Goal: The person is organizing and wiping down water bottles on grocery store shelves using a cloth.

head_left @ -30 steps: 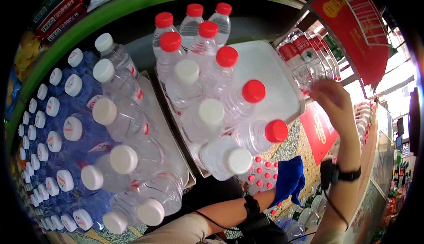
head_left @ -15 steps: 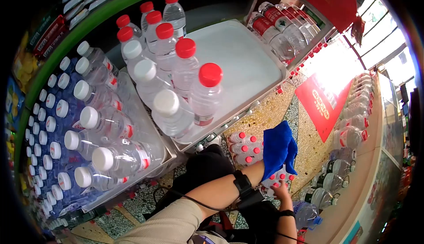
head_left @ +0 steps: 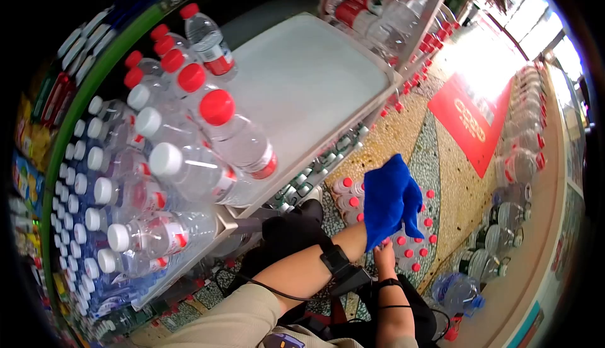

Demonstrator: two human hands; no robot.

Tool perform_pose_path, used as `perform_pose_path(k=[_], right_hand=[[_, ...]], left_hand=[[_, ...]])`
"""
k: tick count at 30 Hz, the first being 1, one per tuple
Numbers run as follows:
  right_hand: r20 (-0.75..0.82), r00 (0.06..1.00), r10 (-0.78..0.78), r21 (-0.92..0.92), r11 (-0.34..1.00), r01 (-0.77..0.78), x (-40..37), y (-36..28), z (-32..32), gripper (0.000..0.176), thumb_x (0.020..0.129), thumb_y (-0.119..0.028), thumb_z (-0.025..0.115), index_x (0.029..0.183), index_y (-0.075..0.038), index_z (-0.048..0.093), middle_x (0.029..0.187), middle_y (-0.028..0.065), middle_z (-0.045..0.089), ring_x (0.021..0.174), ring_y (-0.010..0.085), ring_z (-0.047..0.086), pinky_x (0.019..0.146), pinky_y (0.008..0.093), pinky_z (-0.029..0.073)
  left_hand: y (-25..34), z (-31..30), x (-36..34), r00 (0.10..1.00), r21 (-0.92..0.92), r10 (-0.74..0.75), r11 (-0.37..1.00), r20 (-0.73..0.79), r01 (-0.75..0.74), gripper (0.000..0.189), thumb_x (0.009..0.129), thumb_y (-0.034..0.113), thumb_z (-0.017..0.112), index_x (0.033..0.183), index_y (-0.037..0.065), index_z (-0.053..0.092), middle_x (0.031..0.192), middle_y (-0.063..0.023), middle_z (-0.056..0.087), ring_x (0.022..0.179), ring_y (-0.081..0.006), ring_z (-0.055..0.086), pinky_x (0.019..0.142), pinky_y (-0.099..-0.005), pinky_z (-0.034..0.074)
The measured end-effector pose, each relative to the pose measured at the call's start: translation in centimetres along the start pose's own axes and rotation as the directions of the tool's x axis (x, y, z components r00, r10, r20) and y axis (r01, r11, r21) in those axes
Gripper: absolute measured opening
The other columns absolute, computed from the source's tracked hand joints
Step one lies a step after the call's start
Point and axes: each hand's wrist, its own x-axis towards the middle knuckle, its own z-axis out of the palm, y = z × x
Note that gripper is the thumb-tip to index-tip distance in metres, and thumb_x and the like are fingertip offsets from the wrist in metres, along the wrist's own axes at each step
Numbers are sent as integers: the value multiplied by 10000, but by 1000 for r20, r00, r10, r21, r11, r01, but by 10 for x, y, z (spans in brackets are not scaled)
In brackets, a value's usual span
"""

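A blue cloth (head_left: 392, 200) covers my left hand, hiding its fingers; it seems to be held there, above the red-capped water bottles (head_left: 413, 247) on the floor. Just under the cloth's lower edge is my right hand (head_left: 384, 260). Its fingers look bunched beside a red cap, but the cloth and the blur hide what they hold. On the grey-white tray (head_left: 302, 64) at the left stand clear bottles with red caps, the nearest red-capped bottle (head_left: 236, 134) by the front. White-capped bottles (head_left: 189, 171) are beside them.
At the left a shelf holds many white-capped bottles (head_left: 157, 234). Bottles with red labels (head_left: 372, 11) lie at the back. A red mat (head_left: 469, 118) covers part of the patterned floor. Large bottles (head_left: 501, 234) line the right-hand counter (head_left: 535, 222). My foot (head_left: 309, 212) is beside the tray stand.
The view has shifted, so the tray and mat sit differently. My right hand has moved left and closer beneath the blue cloth. The cloth stays over my left hand.
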Motion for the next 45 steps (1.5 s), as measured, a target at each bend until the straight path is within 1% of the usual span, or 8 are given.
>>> perform_pose_path(k=[14,18,20,26,32,36,40,45], right_hand=[[-350,936,-28,95,993,65,-34,-57,-51,268,706,-282,659,881,-97,576,769,159,654,769,388,630,647,486,484],[-442,897,-2,457,860,227,-42,-37,-94,244,637,-175,703,731,-25,535,637,100,584,580,240,569,565,346,453],[-428,903,-23,732,577,362,-63,-38,-135,218,600,-60,704,713,-17,523,613,20,531,576,119,503,543,259,407],[-803,592,-74,459,557,692,-170,-79,-271,190,586,4,623,762,-11,555,716,-2,482,631,72,441,580,189,357],[-849,529,3,526,108,844,-193,-97,-301,236,606,-5,566,838,34,542,787,46,489,662,92,448,622,193,372],[-907,422,18,414,226,882,-184,-119,-282,301,715,-120,612,970,11,519,855,97,525,781,172,525,743,308,479],[-931,329,-157,356,-200,913,-170,-174,-269,376,800,-195,627,1095,-13,480,1030,202,586,1010,332,592,893,449,478],[-837,71,-543,-4,136,991,-192,-190,-252,350,805,-276,663,1043,-52,537,1011,175,618,964,344,617,856,461,497]], left_hand=[[12,4,-8,996,16,-87,996,19,87,403,949,305,464,691,9,555,611,-93,554,505,-180,543,501,-316,463],[-3,-8,-2,995,111,-57,993,82,48,364,941,277,470,708,10,555,640,-88,557,548,-178,561,539,-319,479],[-19,-15,7,991,182,-18,983,133,-7,344,937,262,474,717,10,555,655,-85,558,570,-177,569,557,-320,487],[-44,-21,17,970,224,-54,975,235,0,285,924,219,483,743,12,555,698,-78,562,635,-174,596,614,-324,511],[-11,7,-8,880,-113,-312,921,358,372,395,950,311,464,839,-48,584,846,-149,636,787,-232,660,739,-360,553],[6,16,-14,839,-121,-383,881,386,457,592,942,487,454,959,-87,598,944,-197,660,840,-270,678,780,-398,563],[4,9,-23,814,-161,-335,876,475,454,599,947,501,439,998,-73,601,957,-196,659,843,-263,675,771,-403,562],[2,3,-16,798,-206,-388,828,461,521,406,959,351,497,916,-40,596,853,-131,645,781,-206,648,692,-333,550]])
